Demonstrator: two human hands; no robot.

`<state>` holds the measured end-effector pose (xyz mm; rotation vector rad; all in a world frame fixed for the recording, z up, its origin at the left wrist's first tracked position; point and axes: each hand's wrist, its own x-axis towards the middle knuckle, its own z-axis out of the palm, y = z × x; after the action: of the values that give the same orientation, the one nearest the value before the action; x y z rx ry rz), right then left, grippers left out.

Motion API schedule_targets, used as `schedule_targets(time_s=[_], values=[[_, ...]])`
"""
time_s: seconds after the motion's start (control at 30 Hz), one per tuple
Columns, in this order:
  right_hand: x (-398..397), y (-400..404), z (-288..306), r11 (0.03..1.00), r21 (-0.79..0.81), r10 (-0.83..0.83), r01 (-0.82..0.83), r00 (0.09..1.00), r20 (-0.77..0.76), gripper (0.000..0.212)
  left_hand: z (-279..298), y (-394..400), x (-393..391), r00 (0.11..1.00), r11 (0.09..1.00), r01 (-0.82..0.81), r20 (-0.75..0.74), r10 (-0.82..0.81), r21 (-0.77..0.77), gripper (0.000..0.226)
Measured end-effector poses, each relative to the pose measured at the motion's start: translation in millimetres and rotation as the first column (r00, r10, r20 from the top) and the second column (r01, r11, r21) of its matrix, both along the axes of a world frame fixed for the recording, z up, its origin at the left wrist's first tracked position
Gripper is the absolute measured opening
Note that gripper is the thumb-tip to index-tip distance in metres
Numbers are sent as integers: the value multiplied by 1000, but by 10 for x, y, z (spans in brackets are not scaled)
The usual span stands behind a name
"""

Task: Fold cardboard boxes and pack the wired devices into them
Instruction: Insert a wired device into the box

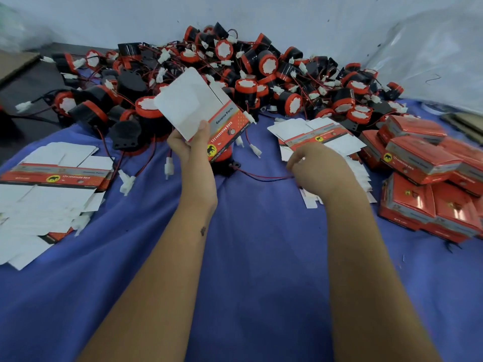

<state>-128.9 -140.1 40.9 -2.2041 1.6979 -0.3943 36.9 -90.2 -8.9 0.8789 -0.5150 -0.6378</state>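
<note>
Our left hand [192, 142] pinches a flat box [202, 111] by its lower edge: light, bendy card. Right hand [313, 165] fingers curl at a thin wire [261, 176] over the blue cloth [248, 244]; actual grip unclear.

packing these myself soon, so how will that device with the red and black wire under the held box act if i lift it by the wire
The device would probably dangle and swing, since its wire lies slack on the cloth. Its round body looks apt to roll. The right hand is at that wire; the left hand holds the box.
</note>
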Motion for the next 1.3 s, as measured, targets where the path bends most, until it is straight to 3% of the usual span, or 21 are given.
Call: schedule_targets(time_s=[0.07, 0.13, 0.2, 0.27, 0.37, 0.47, 0.53, 0.6, 0.67, 0.77, 0.83, 0.9, 0.97, 1.03, 1.1, 1.2, 1.3], values=[[89, 2, -67, 986, -152, -58, 60, 998, 18, 31, -7, -10, -3, 999, 999, 46, -23, -46, 10, 40], [226, -2, -120, 979, -205, 9, -2, 999, 35, 36, -21, -25, -15, 997, 997, 71, -17, -71, 16, 34], [379, 13, -168, 980, -169, 118, -106, 991, 60, 35, -39, -36, -39, 997, 997, 79, -4, -79, 26, 32], [516, 74, -230, 975, -47, 224, -219, 957, 182, 32, -60, -45, -61, 996, 996, 84, 4, -84, 40, 39], [653, 166, -390, 963, -5, 264, -271, 931, 252, 48, -53, -46, -78, 996, 995, 85, -15, -84, 50, 42], [676, 174, -478, 982, -117, 176, -146, 934, 312, 54, -33, -31, -71, 990, 995, 83, -109, -88, -49, 32], [643, 151, -460, 984, -175, 110, -32, 881, 460, 51, -21, -13, -74, 991, 994, 93, -96, -99, -60, 41], [578, 114, -405, 964, -233, 50, 129, 771, 635, 53, 1, 21, -96, 986, 988, 151, -62, -153, -26, 55], [477, 83, -335, 918, -274, 32, 287, 636, 771, 56, 11, 22, -118, 969, 968, 246, -47, -244, 42, 53], [316, 61, -270, 808, -344, 58, 478, 517, 854, 58, -17, 1, -200, 938, 920, 344, -42, -343, 187, 57], [247, 82, -249, 733, -397, 91, 552, 499, 862, 59, -51, -13, -252, 926, 892, 369, -20, -377, 260, 51], [224, 127, -232, 680, -467, 139, 565, 527, 839, 57, -81, -5, -273, 933, 902, 253, 157, -323, 351, 46], [247, 180, -229, 661, -557, 200, 503, 597, 777, 55, -87, 21, -246, 880, 912, 62, 408, -241, 405, 51], [308, 227, -259, 655, -656, 282, 376, 684, 673, 54, -107, 43, -185, 829, 911, -35, 521, -203, 411, 58], [383, 268, -303, 654, -729, 380, 203, 745, 549, 52, -108, 52, -144, 834, 912, -15, 509, -215, 411, 60], [473, 303, -363, 668, -743, 506, -33, 753, 421, 54, -103, 58, -134, 833, 922, 36, 498, -241, 386, 55], [490, 288, -389, 717, -692, 502, -86, 752, 427, 58, -94, 64, -84, 829, 909, 80, 479, -288, 408, 53]])
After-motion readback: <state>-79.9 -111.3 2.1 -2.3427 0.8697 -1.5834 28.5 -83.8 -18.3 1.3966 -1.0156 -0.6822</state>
